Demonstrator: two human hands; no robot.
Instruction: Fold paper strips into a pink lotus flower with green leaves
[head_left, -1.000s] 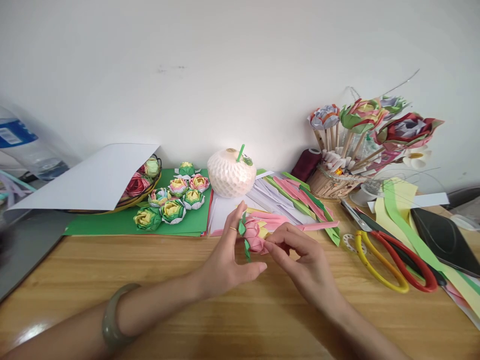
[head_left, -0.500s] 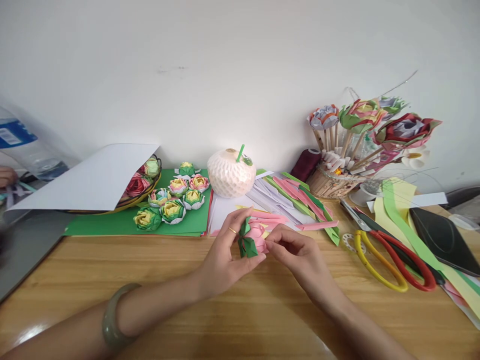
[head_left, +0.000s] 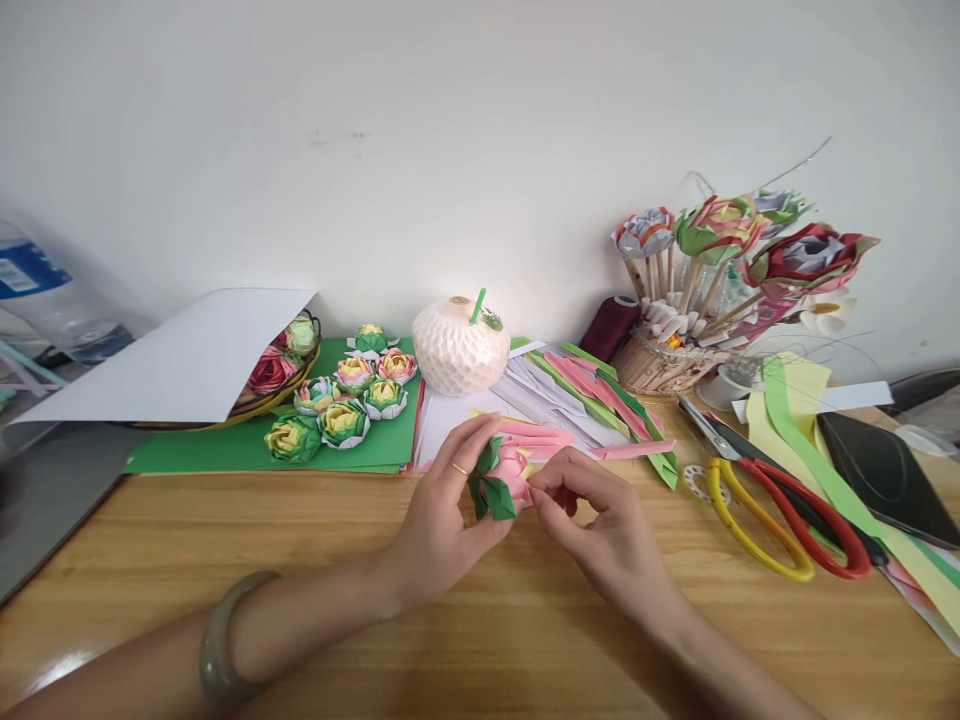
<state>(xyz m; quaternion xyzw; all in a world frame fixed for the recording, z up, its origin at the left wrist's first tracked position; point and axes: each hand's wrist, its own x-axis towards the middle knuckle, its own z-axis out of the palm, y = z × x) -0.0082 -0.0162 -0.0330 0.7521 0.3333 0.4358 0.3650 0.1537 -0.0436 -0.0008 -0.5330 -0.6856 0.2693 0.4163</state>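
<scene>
Over the front of the wooden table, my left hand is closed on a folded paper flower. The flower has pink petals, a bit of yellow inside and dark green outer petals, and it lies tilted on its side. My right hand pinches at the edge of a pink petal with thumb and forefinger; the other fingers curl in. Just behind the hands are pink folded paper strips. Finished-looking paper flowers sit in a group on green paper to the left.
Scissors with yellow and red handles lie right, near a black phone-like slab. A basket of paper flowers on sticks stands behind. A white textured pot is at centre back. A white sheet covers part of a flower basket, left.
The flower has turned slightly and shifted a little left in my left hand, showing more green. My right fingers stay at the petal edge. At the far left, another person's hand has left view.
</scene>
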